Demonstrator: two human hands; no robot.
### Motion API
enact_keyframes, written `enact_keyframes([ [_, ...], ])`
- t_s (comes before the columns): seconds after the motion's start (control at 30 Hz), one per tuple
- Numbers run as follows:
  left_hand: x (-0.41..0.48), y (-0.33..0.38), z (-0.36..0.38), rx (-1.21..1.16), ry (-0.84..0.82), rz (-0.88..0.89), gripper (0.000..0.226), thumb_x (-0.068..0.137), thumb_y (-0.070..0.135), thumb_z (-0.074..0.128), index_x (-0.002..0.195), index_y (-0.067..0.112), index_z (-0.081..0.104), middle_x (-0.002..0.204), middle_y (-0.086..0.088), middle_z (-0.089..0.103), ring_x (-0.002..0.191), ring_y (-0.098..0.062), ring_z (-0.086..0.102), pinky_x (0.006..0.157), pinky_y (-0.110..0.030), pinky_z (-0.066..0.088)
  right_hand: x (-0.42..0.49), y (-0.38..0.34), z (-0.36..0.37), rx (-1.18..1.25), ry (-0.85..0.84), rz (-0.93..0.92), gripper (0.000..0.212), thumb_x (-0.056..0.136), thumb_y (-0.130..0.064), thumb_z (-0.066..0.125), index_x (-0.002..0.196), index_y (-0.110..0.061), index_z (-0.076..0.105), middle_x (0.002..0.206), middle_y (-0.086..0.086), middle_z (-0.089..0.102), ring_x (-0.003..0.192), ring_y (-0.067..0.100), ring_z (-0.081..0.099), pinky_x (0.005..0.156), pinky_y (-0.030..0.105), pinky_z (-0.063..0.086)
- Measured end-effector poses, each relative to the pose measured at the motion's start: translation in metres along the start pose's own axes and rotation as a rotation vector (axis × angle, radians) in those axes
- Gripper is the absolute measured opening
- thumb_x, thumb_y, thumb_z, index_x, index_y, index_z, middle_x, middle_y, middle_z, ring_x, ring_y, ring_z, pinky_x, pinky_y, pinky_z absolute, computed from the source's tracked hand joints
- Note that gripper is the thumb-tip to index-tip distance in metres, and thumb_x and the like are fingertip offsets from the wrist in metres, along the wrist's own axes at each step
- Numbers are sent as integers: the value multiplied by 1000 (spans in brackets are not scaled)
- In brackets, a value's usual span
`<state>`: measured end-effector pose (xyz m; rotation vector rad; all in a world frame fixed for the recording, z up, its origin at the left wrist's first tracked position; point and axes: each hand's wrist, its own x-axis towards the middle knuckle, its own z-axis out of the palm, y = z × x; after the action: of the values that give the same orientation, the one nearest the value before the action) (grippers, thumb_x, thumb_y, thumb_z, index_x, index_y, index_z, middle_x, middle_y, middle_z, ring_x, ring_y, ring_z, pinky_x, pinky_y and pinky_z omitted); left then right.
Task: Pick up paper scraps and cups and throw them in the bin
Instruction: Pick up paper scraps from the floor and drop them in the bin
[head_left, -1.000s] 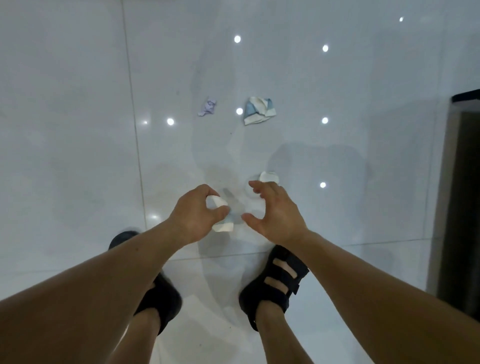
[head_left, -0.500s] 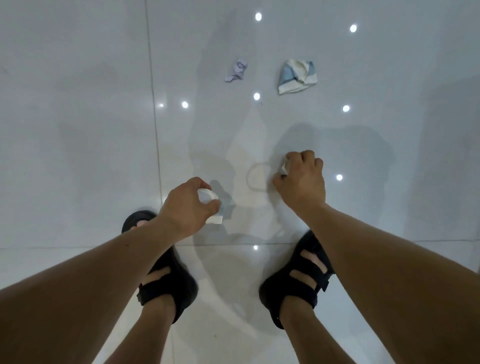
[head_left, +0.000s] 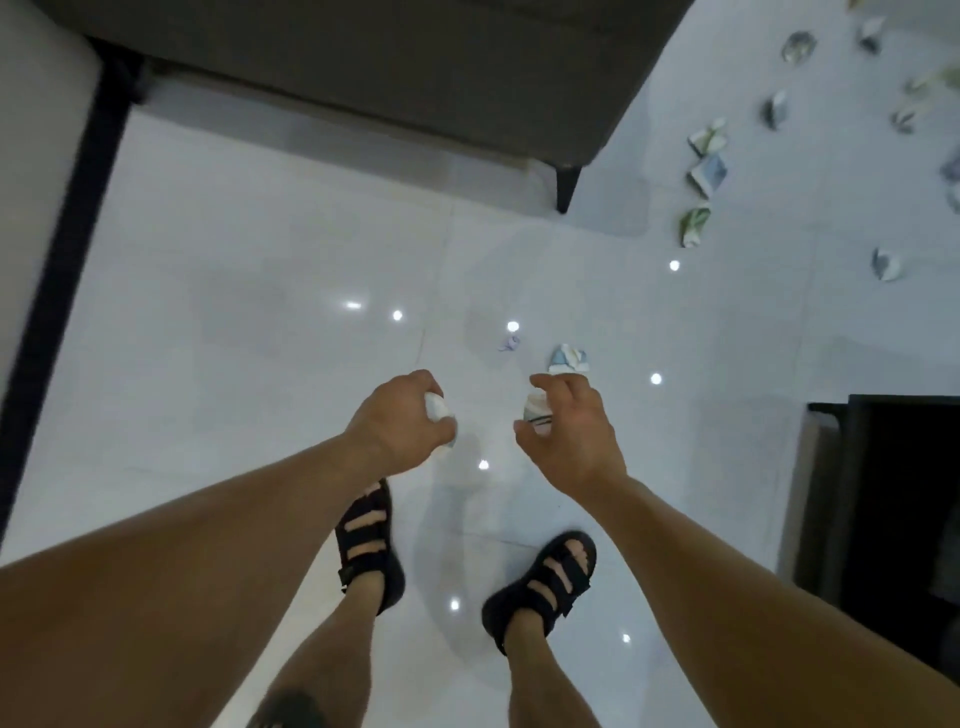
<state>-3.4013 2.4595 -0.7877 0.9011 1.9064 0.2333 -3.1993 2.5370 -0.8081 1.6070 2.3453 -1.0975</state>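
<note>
**A:** What has each hand got?

**B:** The left hand (head_left: 397, 423) is curled tight round a white scrap (head_left: 438, 410), with thumb and fingers clamped on it. The right hand (head_left: 571, 439) pinches a second scrap (head_left: 537, 410), crumpled and whitish with a bit of colour, between its thumb and fingertips.

**A:** Where are they?

**B:** Both are held out over the glossy white floor (head_left: 234, 312), above the person's black sandals (head_left: 370, 545).

**A:** Anything lying on the floor?

**B:** A blue-and-white paper (head_left: 569, 359) lies just beyond the right hand, with a small lilac scrap (head_left: 510, 343) beside it on the left. Well apart from those, scattered scraps (head_left: 706, 174) in green, blue and white lie toward the floor's far right corner, past the dark leg (head_left: 567, 189) of a grey sofa (head_left: 389, 62). A dark cabinet (head_left: 904, 519) stands at the right edge.
</note>
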Motion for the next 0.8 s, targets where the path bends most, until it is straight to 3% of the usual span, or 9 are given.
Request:
enact_keyframes([
  [0.17,-107,38,-94,-73,76,-31,37,81,33,71,111,19,54,101,3,54,91,-16,52,72,-25,40,-47,-108,-105,-54,6,-109,53,84,-29,68,134,-19,53,133,3,47,120,23,46,90,29,40],
  [0.37,-235,57,-160,-200,254,-85,36,82,31,70,112,18,54,103,1,54,93,-19,54,77,-29,49,-114,-199,-173,-144,-49,-319,50,87,-33,66,134,-21,52,134,0,46,120,21,47,95,31,44],
  [0.47,-300,59,-167,-251,348,-134,36,81,32,70,111,18,55,102,1,54,92,-19,55,76,-29,49,-148,-237,-189,-148,-63,-440,49,88,-34,65,134,-22,52,135,0,45,119,19,47,95,24,39],
  [0.8,-485,31,-124,-512,718,-322,31,79,35,71,104,26,53,97,4,55,85,-16,55,58,-23,43,-264,-334,-185,-421,-222,-933,47,89,-37,61,133,-23,53,135,-6,42,120,16,42,92,29,46],
])
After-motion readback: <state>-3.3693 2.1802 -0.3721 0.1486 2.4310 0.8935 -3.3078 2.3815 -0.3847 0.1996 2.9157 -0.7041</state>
